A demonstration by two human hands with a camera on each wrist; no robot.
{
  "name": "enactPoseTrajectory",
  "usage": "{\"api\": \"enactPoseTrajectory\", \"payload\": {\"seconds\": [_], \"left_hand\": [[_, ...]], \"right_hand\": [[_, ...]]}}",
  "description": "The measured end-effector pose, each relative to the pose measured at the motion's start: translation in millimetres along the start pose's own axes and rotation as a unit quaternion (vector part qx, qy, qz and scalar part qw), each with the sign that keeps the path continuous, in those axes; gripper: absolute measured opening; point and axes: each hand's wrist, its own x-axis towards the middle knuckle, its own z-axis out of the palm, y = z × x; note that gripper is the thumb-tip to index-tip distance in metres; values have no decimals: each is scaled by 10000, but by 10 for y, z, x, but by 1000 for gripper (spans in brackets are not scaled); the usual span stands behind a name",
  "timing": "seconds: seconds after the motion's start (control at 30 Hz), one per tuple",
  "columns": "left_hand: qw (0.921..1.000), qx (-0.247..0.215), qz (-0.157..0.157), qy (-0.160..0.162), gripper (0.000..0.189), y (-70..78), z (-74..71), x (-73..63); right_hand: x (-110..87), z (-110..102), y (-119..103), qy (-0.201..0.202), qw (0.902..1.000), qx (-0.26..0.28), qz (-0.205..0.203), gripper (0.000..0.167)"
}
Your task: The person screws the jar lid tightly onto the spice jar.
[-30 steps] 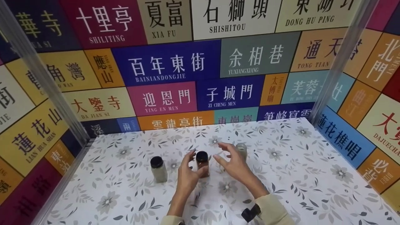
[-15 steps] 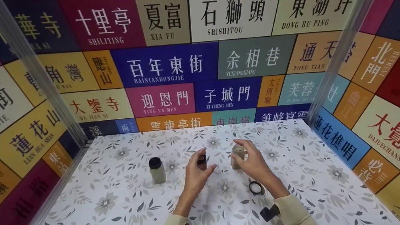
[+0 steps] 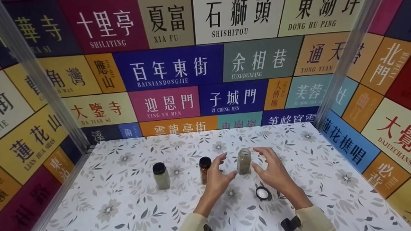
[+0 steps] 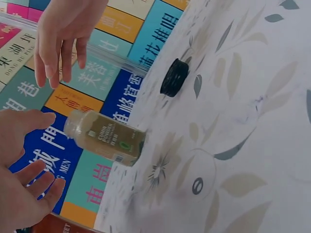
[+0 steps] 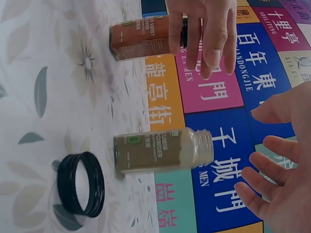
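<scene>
Just right of centre in the lower half of the head view, the uncapped jar of powder (image 3: 244, 165) stands upright on the worktop (image 3: 144, 208), probably light, stiff and smooth-sided, breakable if glass and easily spilled, so best held round its body below the neck. The left hand (image 3: 220, 176) and right hand (image 3: 273, 170) flank it, fingers parted and gently bent, holding nothing. Compared with half a second ago, the right hand no longer overlaps the jar, and the left sits further right, uncovering the red-brown jar (image 3: 203, 175).
</scene>
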Motion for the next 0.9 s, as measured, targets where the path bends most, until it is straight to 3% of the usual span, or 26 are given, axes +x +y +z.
{"api": "enactPoseTrajectory", "payload": {"seconds": [0.37,0.47,0.63,0.77,0.9], "left_hand": [[9984,162,-531,-129,70,-113,278,130],[9982,224,-529,-195,71,-141,331,157],[9979,306,-483,-319,76,-222,417,188],[9961,211,-649,-550,80,-261,459,220],[9930,-43,-893,-770,83,-252,496,257]], "right_hand": [[-157,-51,197,-42,9997,-214,79,47],[-204,-49,238,-161,9992,-319,173,47],[-274,-37,303,-877,9944,-273,519,47],[-326,-22,365,-1539,9837,-224,900,53],[-371,3,399,-1886,9761,-507,951,60]]}}
